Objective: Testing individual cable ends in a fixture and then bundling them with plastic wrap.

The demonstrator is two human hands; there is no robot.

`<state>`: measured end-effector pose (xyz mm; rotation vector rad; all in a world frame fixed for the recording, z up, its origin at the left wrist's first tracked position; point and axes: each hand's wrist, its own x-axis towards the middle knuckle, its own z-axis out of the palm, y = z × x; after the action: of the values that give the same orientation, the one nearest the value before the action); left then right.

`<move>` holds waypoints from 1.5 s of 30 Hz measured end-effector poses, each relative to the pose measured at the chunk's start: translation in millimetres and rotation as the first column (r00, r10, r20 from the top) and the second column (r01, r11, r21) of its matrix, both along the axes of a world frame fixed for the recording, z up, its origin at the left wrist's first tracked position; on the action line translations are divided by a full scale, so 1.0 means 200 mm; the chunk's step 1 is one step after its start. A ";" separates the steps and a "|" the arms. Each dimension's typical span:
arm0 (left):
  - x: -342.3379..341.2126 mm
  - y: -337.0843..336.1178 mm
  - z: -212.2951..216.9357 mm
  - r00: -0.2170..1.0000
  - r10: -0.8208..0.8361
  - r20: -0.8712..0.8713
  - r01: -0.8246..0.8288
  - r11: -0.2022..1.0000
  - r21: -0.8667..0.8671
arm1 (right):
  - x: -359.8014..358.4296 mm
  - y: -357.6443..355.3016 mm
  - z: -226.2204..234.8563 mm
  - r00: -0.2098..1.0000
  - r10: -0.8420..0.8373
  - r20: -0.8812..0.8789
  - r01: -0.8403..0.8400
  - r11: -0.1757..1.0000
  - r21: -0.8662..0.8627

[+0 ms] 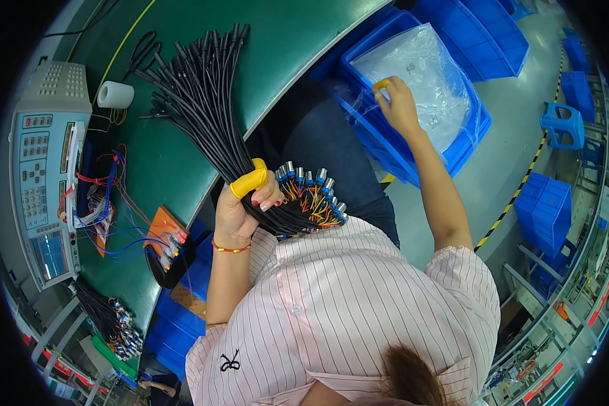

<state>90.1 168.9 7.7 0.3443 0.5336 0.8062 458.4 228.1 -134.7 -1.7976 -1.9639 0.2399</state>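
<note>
Left hand [240, 206]: fist closed round the thick bundle of black cables [203, 101]; long axis runs from hand up across green bench's [298, 34] edge
Right hand [399, 105]: fingers curled, pinching the clear plastic bag [426, 81] in blue plastic bin [413, 159], well apart

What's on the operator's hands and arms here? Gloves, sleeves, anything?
No gloves. The left hand has a yellow rubber finger cot, red painted nails and a red-and-gold beaded wrist bracelet. The right hand has a yellow cot on one fingertip. Forearms bare; short pink-and-white striped shirt sleeves.
</note>
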 end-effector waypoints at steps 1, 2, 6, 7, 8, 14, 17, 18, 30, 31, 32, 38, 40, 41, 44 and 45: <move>0.00 0.00 0.01 1.000 -0.001 -0.008 0.001 1.000 0.001 | 0.02 0.02 0.00 0.985 -0.064 -0.161 0.068 0.997 0.021; 0.00 0.00 0.01 1.000 0.004 -0.013 -0.004 1.000 0.000 | 0.04 0.04 0.02 0.940 -0.119 -0.319 0.135 0.990 0.028; 0.00 -0.02 0.01 0.999 0.030 -0.015 -0.030 1.000 -0.009 | 0.29 0.11 0.14 0.650 -0.394 -0.650 0.418 0.899 -0.127; 0.00 -0.02 0.01 0.999 0.033 -0.011 -0.033 0.999 -0.013 | 0.40 0.11 0.16 0.593 -0.481 -0.646 0.501 0.848 -0.171; 0.00 -0.01 0.01 0.999 0.028 -0.019 -0.028 1.000 -0.009 | 0.54 0.11 0.13 0.610 -0.539 -0.580 0.572 0.807 -0.148; 0.01 -0.01 0.01 0.999 0.035 -0.040 -0.035 0.999 -0.010 | 1.02 0.06 0.00 0.652 -0.758 0.022 0.758 0.652 0.000; 0.01 0.00 0.01 1.000 0.017 -0.024 -0.017 1.000 -0.003 | 1.23 0.01 -0.12 0.575 -0.816 -0.055 0.807 0.577 -0.124; 0.01 0.00 0.00 0.999 0.007 -0.035 -0.006 1.000 0.015 | 1.24 0.01 -0.13 0.540 -0.830 -0.138 0.807 0.557 -0.195; 0.02 0.00 0.02 0.999 0.032 -0.013 -0.033 0.999 -0.025 | 0.95 0.06 0.00 0.815 -0.390 0.428 0.524 0.811 -0.258; 0.02 0.00 0.02 0.999 0.038 -0.009 -0.038 0.999 -0.031 | 0.96 0.03 -0.06 0.812 -0.382 0.442 0.542 0.774 -0.327; 0.02 0.01 0.02 0.999 0.025 -0.021 -0.025 1.000 -0.007 | 0.96 0.00 -0.10 0.806 -0.360 0.471 0.541 0.772 -0.335; 0.01 0.01 0.00 0.999 -0.005 -0.038 0.007 0.999 0.045 | 0.94 -0.14 -0.16 0.785 -0.328 0.526 0.524 0.804 -0.282; 0.01 0.01 0.00 0.999 -0.009 -0.042 0.011 0.999 0.050 | 0.92 -0.14 -0.11 0.782 -0.399 0.478 0.546 0.809 -0.219; 0.01 0.00 0.01 0.999 0.001 -0.046 0.000 1.000 0.023 | 0.87 -0.12 -0.04 0.783 -0.427 0.453 0.551 0.814 -0.185; 0.00 0.00 -0.01 0.999 -0.006 -0.035 0.007 0.999 0.033 | 0.81 -0.09 0.16 0.842 -0.427 0.330 0.481 0.871 -0.102; -0.01 0.00 -0.03 1.000 -0.012 0.008 0.012 0.999 0.038 | 0.76 -0.08 0.25 0.857 -0.435 0.278 0.472 0.878 -0.081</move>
<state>88.1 168.1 1.2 0.3784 0.5082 0.8068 610.3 212.7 -83.8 -2.4316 -1.6364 -0.0040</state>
